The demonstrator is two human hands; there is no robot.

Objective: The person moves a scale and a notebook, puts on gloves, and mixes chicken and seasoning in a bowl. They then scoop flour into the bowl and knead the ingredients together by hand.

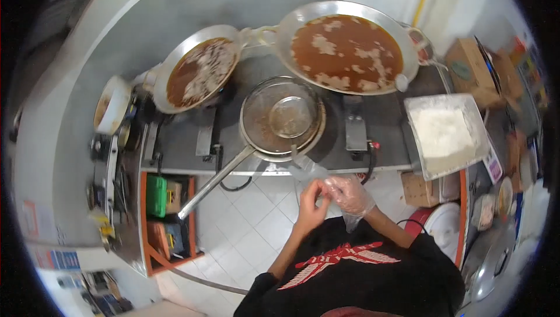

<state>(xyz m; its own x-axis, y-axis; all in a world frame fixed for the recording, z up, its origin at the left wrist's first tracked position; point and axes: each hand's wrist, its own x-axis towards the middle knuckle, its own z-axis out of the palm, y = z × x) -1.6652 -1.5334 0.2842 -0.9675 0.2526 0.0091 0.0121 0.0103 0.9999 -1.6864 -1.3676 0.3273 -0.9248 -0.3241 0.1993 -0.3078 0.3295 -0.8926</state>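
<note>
My right hand (349, 195) wears a loose clear plastic glove, and its fingers are bent toward my left hand. Bare and pinched closed, my left hand (311, 205) meets it in front of my chest. A thin clear plastic glove (308, 167) sticks out beyond the fingertips toward the counter edge; both hands appear to grip its near end, though the exact hold is hidden. Just beyond lies a large long-handled strainer (256, 116) over a round pan, with a smaller strainer (290, 117) inside it.
Two wide metal woks, one on the left (160, 92) and one on the right (350, 8), hold brown oil with pale foam. A tray of white powder (446, 133) stands at the right. The strainer's handle (213, 183) juts past the counter's front edge. Cardboard boxes (475, 72) sit far right.
</note>
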